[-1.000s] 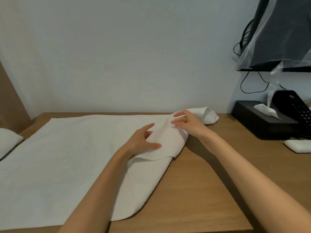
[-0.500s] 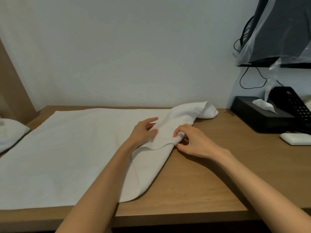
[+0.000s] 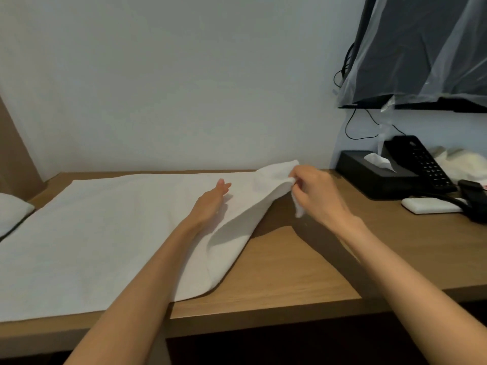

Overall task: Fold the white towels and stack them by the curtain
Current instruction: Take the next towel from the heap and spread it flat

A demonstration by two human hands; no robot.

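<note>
Wood shows bare along the front right of the desk (image 3: 290,272), a smooth brown grain between the white towel (image 3: 105,233) and the black things at the far right. The white towel is matte with a fine nap and lies spread flat over the left and middle of the desk. Its near edge runs close to the desk's front lip and its far edge lies just short of the pale wall.

The left hand (image 3: 210,204) lies flat on the cloth with straight fingers. The right hand (image 3: 316,196) pinches the far right corner and holds it off the wood, so the right end hangs in a soft rounded fold.

At the left edge a second towel (image 3: 13,212), plump and rounded, sits beside the brown curtain (image 3: 13,154).

At far right stand a rectangular black tissue box (image 3: 369,175) and a black telephone (image 3: 421,162), whose key markings are too small to read. Near them lies a flat white oblong (image 3: 432,205), perhaps a soap bar. Above hangs a dark screen (image 3: 421,48) wrapped in clear plastic.
</note>
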